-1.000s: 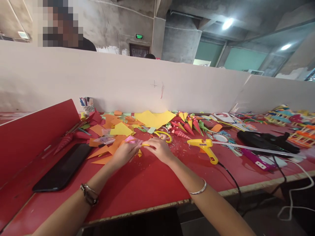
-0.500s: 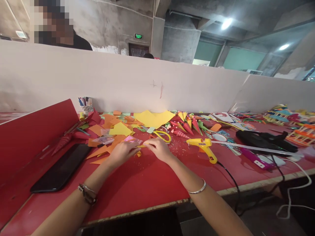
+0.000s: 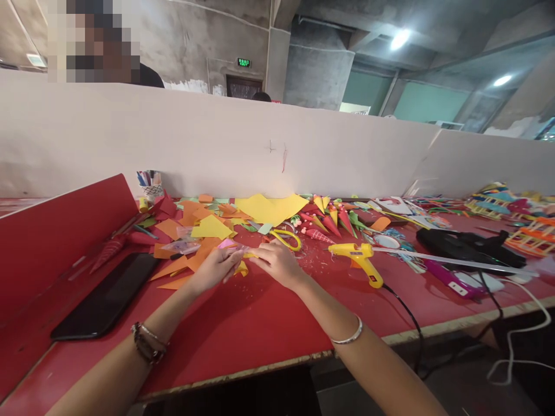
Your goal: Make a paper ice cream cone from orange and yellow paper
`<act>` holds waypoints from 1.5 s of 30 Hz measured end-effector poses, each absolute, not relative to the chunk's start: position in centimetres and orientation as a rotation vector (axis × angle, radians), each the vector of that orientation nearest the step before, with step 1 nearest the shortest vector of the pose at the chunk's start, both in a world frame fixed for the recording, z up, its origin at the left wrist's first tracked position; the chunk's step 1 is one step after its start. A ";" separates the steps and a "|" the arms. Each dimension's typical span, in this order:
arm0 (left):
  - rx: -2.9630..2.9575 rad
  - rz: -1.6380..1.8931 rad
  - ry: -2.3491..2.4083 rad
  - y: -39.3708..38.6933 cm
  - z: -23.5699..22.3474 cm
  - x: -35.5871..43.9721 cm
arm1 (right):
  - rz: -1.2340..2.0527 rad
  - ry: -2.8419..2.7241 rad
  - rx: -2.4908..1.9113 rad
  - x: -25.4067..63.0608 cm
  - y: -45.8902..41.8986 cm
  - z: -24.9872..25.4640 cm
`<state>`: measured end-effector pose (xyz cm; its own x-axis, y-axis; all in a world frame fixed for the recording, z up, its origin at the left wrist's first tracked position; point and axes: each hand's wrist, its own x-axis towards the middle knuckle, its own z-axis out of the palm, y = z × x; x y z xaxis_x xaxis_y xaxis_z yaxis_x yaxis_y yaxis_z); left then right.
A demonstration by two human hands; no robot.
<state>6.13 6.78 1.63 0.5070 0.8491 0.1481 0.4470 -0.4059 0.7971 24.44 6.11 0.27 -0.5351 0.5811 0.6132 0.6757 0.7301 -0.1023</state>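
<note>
Over the red table, a narrow piece of yellow paper [image 3: 250, 255] spans the gap between my two hands. The fingers of my right hand [image 3: 278, 264] are closed around its right end. At the other end, my left hand [image 3: 217, 268] pinches it with fingertips partly hidden. Just below, a curled yellow paper scrap [image 3: 243, 269] shows beside the left fingertips. Yellow-handled scissors [image 3: 289, 238] lie right behind my right hand. Orange paper pieces [image 3: 197, 258] are scattered to the left of my left hand.
A yellow glue gun [image 3: 358, 257] lies on the right with its black cord over the table edge. A black phone [image 3: 106, 297] is at the left. Several paper cones [image 3: 332, 216] and a yellow sheet [image 3: 271, 208] lie at the back, before a white partition [image 3: 208, 138].
My left hand has shifted slightly and its fingers have straightened somewhat. The right hand has turned a little around the yellow paper. More of the curled scrap shows.
</note>
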 end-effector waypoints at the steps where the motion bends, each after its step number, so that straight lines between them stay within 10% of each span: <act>1: 1.976 0.717 1.061 6.8 1.6 6.3 | -0.255 -2.306 -0.964 24.3 6.1 0.3; 13: 2.661 0.754 1.159 7.0 2.1 5.3 | 0.369 -2.280 -0.986 24.0 5.9 -0.1; 27: 1.853 0.674 1.213 7.2 0.5 6.5 | -0.563 -2.462 -0.996 23.9 6.1 -0.1; 38: 2.614 0.659 1.192 7.0 2.2 5.2 | 0.469 -2.318 -1.026 24.6 5.7 0.4; 45: 2.375 0.708 1.110 6.8 1.8 5.6 | -0.077 -2.372 -1.051 24.4 6.2 -0.1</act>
